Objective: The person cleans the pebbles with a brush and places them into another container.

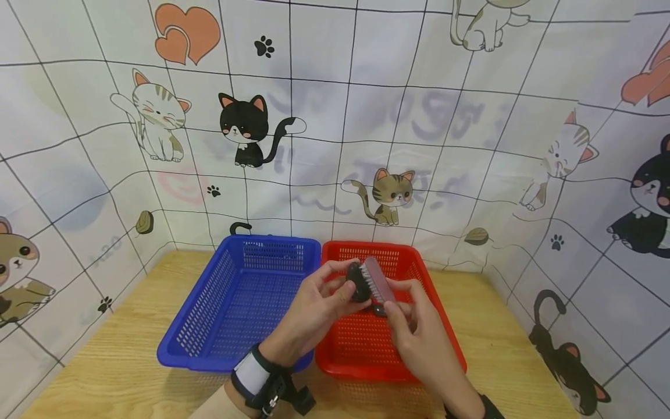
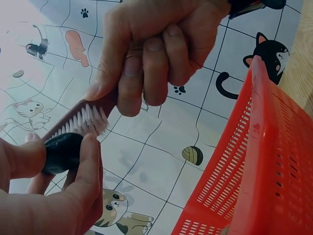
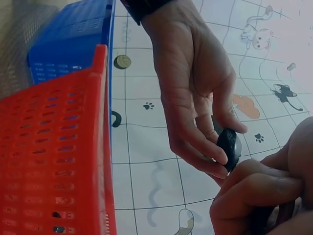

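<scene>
Brush (image 1: 379, 280) was held over the red basket (image 1: 361, 347) in the head view. The blue basket (image 1: 253, 297) beside it lost a near corner behind the left hand (image 1: 316, 308) and wrist. That hand gripped a black piece (image 1: 358, 285) at the bristles; the right hand (image 1: 419, 326) pinched the brush, covering one end. A smaller dark thing (image 1: 379, 310) below was hard to make out.

The left grip (image 3: 190, 85) pinches a black object (image 3: 226, 145) beside the right grip (image 3: 259, 191), near a red basket (image 3: 100, 78).
</scene>
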A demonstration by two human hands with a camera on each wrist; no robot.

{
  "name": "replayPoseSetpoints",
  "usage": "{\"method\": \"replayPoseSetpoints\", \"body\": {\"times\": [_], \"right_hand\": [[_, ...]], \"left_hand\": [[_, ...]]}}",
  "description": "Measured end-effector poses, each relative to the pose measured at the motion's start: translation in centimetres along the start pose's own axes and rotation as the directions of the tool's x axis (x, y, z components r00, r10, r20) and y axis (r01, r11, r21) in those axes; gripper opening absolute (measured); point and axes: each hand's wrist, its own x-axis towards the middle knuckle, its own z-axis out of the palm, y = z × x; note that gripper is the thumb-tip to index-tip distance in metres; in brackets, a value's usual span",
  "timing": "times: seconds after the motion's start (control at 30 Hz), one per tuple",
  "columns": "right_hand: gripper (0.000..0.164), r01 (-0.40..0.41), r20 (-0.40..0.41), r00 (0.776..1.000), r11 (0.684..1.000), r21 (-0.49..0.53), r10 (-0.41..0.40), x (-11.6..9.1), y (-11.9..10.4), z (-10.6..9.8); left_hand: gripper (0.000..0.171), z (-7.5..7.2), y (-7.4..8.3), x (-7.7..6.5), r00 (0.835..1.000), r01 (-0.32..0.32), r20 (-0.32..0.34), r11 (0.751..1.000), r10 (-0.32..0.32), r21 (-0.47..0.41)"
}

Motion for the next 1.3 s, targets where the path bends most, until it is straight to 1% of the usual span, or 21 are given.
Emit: {"method": "replayPoseSetpoints", "body": {"times": [0.1,0.2,0.33,0.47,0.63,0.73,0.8,0.93,1.03,1.17,1.3], "right_hand": [[0.039,0.002,0.007,1.000,1.000,0.020,-0.002,-0.4,0.1,0.0],[0.039,0.034,0.011,0.999,0.998,0.047,-0.035,-0.5,0.2,0.2],[0.040,0.068,-0.004,0.998,0.997,0.022,-0.068,0.0,0.3,0.6],[0.040,0.033,-0.019,0.999,0.999,-0.016,-0.034,0.7,0.5,0.7],[0.040,-0.003,-0.013,1.000,1.000,-0.026,0.003,0.5,0.6,0.5],[0.038,0.002,0.008,1.000,1.000,-0.002,-0.002,0.0,0.6,0.5],[0.038,0.014,0.020,1.000,1.000,0.019,-0.015,-0.2,0.5,0.7],[0.036,0.056,0.006,0.998,0.998,0.015,-0.056,0.1,0.0,1.1],[0.035,0.071,-0.021,0.997,0.997,-0.018,-0.071,0.5,-0.6,1.3],[0.035,0.050,-0.029,0.998,0.997,-0.052,-0.051,0.9,-0.1,1.1],[0.038,0.010,-0.011,1.000,0.999,-0.051,-0.011,0.7,1.0,0.6]], "left_hand": [[0.048,0.0,-0.1,0.0,1.000,0.009,-0.017,1.000,-0.009,-0.005],[0.047,-0.1,-0.1,0.0,1.000,0.014,-0.015,1.000,-0.014,0.001],[0.046,-0.2,-0.2,0.0,1.000,0.020,-0.001,1.000,-0.020,0.017],[0.046,-0.5,-0.1,0.0,1.000,0.027,-0.005,1.000,-0.027,0.016],[0.049,-0.7,-0.1,0.1,0.998,0.028,-0.051,1.000,-0.027,0.012],[0.048,-0.7,-0.2,0.2,0.997,0.021,-0.079,1.000,-0.020,0.019],[0.047,-0.8,-0.2,0.2,0.996,0.024,-0.083,0.999,-0.022,0.022],[0.046,-0.8,-0.3,0.3,0.998,0.035,-0.060,0.999,-0.033,0.018],[0.046,-0.8,-0.2,0.3,0.998,0.046,-0.048,0.999,-0.045,0.010],[0.048,-0.8,-0.2,0.3,0.996,0.059,-0.061,0.998,-0.058,0.009],[0.047,-0.8,-0.2,0.3,0.994,0.058,-0.098,0.998,-0.057,0.013]]}}
